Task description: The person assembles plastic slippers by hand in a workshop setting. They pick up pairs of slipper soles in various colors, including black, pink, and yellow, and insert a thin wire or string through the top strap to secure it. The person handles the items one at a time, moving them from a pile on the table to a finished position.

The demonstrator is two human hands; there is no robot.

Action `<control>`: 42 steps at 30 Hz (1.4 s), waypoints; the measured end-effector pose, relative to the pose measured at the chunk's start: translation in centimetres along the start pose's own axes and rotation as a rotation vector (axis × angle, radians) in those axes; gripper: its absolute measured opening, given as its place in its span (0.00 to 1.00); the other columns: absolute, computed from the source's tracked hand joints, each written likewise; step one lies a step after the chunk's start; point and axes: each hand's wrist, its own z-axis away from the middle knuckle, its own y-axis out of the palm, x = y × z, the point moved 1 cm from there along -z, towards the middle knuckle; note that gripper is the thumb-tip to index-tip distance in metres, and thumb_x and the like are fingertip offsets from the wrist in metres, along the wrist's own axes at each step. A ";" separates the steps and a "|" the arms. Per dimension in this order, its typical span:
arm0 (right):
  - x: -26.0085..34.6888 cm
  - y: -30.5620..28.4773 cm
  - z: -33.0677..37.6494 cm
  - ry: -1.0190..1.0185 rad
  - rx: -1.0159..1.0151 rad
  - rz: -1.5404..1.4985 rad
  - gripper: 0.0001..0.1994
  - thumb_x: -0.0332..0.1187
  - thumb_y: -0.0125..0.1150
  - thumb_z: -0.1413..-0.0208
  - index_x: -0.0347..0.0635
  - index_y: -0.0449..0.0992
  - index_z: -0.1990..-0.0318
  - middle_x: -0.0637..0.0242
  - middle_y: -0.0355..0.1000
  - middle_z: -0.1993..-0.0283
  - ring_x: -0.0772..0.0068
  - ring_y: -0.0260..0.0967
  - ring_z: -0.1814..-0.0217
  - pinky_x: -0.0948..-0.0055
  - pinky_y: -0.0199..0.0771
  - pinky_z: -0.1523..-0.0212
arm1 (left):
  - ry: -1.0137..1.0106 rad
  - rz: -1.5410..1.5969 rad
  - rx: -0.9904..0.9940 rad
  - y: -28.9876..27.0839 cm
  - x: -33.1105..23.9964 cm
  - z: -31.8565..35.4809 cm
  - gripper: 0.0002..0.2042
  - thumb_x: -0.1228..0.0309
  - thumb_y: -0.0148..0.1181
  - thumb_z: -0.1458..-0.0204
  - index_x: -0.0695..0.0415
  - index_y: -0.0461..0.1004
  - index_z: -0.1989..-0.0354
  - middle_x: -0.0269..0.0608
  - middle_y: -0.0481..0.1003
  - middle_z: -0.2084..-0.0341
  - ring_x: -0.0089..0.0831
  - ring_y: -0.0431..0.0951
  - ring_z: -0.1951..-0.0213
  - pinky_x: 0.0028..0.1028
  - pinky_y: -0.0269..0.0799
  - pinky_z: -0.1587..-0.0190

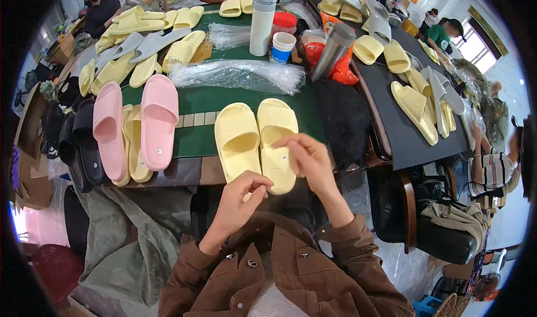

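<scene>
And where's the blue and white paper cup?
In the head view, the cup stands near the top, just right of centre, to the right of the tall white grey-lidded bottle and in front of the round red-lidded jar.

On the table, a slipper pair lies before a cup.

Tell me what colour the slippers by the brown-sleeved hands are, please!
Pale yellow. The slippers show best in the head view.
</scene>
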 end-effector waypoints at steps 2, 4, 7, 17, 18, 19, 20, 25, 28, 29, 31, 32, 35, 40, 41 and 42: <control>-0.5 1.1 0.4 0.057 0.080 0.008 0.10 0.27 0.48 0.36 0.34 0.77 0.58 0.75 0.68 0.78 0.90 0.58 0.81 0.86 0.57 0.80 | 0.029 -0.043 0.010 0.2 -0.9 -0.4 0.06 0.80 0.47 0.41 0.65 0.72 0.61 0.36 0.73 0.69 0.19 0.71 0.68 0.20 0.68 0.63; -1.0 1.5 0.8 0.077 0.149 0.036 0.10 0.27 0.48 0.36 0.35 0.77 0.58 0.75 0.69 0.75 0.91 0.60 0.80 0.87 0.59 0.79 | 0.027 -0.042 -0.003 0.4 -1.3 -0.8 0.07 0.79 0.46 0.40 0.64 0.72 0.60 0.36 0.72 0.68 0.19 0.71 0.69 0.20 0.68 0.64; -1.1 2.0 0.9 0.095 0.158 0.032 0.10 0.26 0.47 0.36 0.34 0.77 0.56 0.74 0.70 0.74 0.90 0.60 0.78 0.86 0.57 0.78 | -0.012 -0.035 -0.039 0.2 -1.1 -0.8 0.09 0.80 0.44 0.39 0.63 0.73 0.57 0.37 0.74 0.67 0.21 0.73 0.71 0.22 0.69 0.67; -1.0 -0.7 0.7 -0.066 -0.125 0.081 0.14 0.29 0.50 0.36 0.40 0.76 0.47 0.79 0.63 0.75 0.88 0.56 0.72 0.86 0.55 0.70 | -0.123 0.316 -0.161 -2.0 1.0 0.8 0.16 0.78 0.42 0.38 0.67 0.65 0.43 0.45 0.69 0.50 0.30 0.76 0.57 0.27 0.71 0.54; -0.9 -0.9 0.8 -0.054 -0.102 0.134 0.14 0.29 0.49 0.36 0.39 0.73 0.45 0.78 0.62 0.76 0.89 0.56 0.71 0.86 0.53 0.70 | -0.136 0.328 -0.173 -2.0 1.1 1.0 0.17 0.78 0.42 0.38 0.67 0.64 0.42 0.46 0.68 0.49 0.32 0.76 0.55 0.28 0.71 0.53; -1.1 -1.0 0.8 -0.063 -0.123 0.121 0.14 0.30 0.48 0.36 0.39 0.71 0.45 0.78 0.63 0.76 0.89 0.56 0.71 0.86 0.53 0.70 | -0.149 0.340 -0.184 -2.0 1.2 1.1 0.18 0.78 0.43 0.38 0.66 0.62 0.40 0.47 0.67 0.47 0.33 0.75 0.53 0.29 0.72 0.51; -1.5 -1.1 0.7 -0.075 -0.144 0.110 0.14 0.30 0.48 0.36 0.39 0.69 0.44 0.77 0.63 0.76 0.89 0.56 0.71 0.86 0.53 0.69 | -0.141 0.333 -0.184 -2.1 1.3 1.1 0.19 0.78 0.43 0.39 0.66 0.61 0.39 0.47 0.66 0.46 0.34 0.75 0.51 0.30 0.71 0.50; -2.0 -1.8 0.6 0.035 -0.157 0.052 0.10 0.29 0.44 0.35 0.40 0.65 0.49 0.71 0.68 0.69 0.86 0.55 0.71 0.85 0.54 0.68 | -0.070 0.286 -0.180 -2.4 2.8 -0.8 0.23 0.77 0.47 0.40 0.67 0.57 0.36 0.49 0.63 0.42 0.38 0.71 0.45 0.31 0.69 0.45; -2.6 -2.1 0.3 -0.028 -0.080 -0.140 0.10 0.24 0.42 0.39 0.38 0.65 0.51 0.63 0.71 0.59 0.80 0.61 0.65 0.83 0.63 0.61 | 0.083 -0.333 -0.200 -2.9 3.4 -2.9 0.26 0.74 0.52 0.42 0.69 0.55 0.36 0.53 0.61 0.41 0.43 0.65 0.40 0.35 0.65 0.42; -2.5 -2.1 0.3 -0.044 -0.083 -0.168 0.12 0.22 0.41 0.40 0.37 0.64 0.50 0.61 0.70 0.56 0.77 0.63 0.60 0.80 0.64 0.56 | 0.133 -0.473 -0.225 -2.8 3.6 -3.3 0.27 0.73 0.53 0.43 0.70 0.56 0.37 0.56 0.61 0.42 0.46 0.64 0.40 0.38 0.63 0.41; -2.0 -1.7 0.4 -0.075 -0.090 -0.223 0.16 0.17 0.40 0.44 0.35 0.64 0.48 0.56 0.70 0.49 0.71 0.67 0.51 0.75 0.67 0.46 | 0.233 -0.755 -0.271 -2.3 4.0 -4.0 0.28 0.70 0.56 0.45 0.72 0.57 0.39 0.62 0.60 0.44 0.54 0.60 0.40 0.44 0.57 0.39; -1.8 -1.6 0.4 -0.088 -0.091 -0.204 0.15 0.19 0.41 0.42 0.34 0.64 0.47 0.57 0.71 0.49 0.71 0.67 0.48 0.73 0.66 0.43 | 0.235 -0.832 -0.267 -2.1 4.3 -4.3 0.29 0.68 0.57 0.46 0.72 0.57 0.40 0.62 0.60 0.45 0.54 0.60 0.41 0.44 0.57 0.39; -1.8 -1.7 0.3 -0.088 -0.099 -0.126 0.14 0.21 0.45 0.38 0.31 0.66 0.46 0.60 0.72 0.48 0.71 0.68 0.43 0.70 0.64 0.37 | 0.217 -1.000 -0.249 -1.4 4.4 -5.6 0.30 0.61 0.58 0.46 0.73 0.59 0.44 0.63 0.61 0.47 0.56 0.61 0.43 0.46 0.58 0.42; -3.9 -2.5 0.0 -0.093 -0.106 0.013 0.09 0.22 0.50 0.38 0.30 0.73 0.54 0.59 0.72 0.49 0.72 0.72 0.49 0.74 0.71 0.43 | 0.115 -1.111 -0.203 -0.9 4.5 -7.9 0.32 0.50 0.59 0.48 0.71 0.65 0.51 0.63 0.66 0.54 0.60 0.65 0.51 0.49 0.59 0.46; -4.3 -2.5 -0.1 -0.099 -0.114 0.015 0.08 0.21 0.50 0.39 0.31 0.73 0.54 0.60 0.73 0.50 0.73 0.72 0.49 0.74 0.72 0.45 | 0.087 -1.118 -0.185 -1.0 4.5 -8.3 0.32 0.50 0.60 0.49 0.71 0.66 0.52 0.63 0.68 0.56 0.60 0.67 0.52 0.49 0.61 0.47; -4.6 -2.4 -0.1 -0.105 -0.123 0.017 0.08 0.21 0.51 0.39 0.32 0.74 0.55 0.60 0.73 0.51 0.73 0.72 0.50 0.74 0.73 0.46 | 0.060 -1.124 -0.167 -1.0 4.4 -8.6 0.32 0.49 0.60 0.50 0.71 0.67 0.54 0.63 0.69 0.58 0.60 0.68 0.54 0.49 0.62 0.48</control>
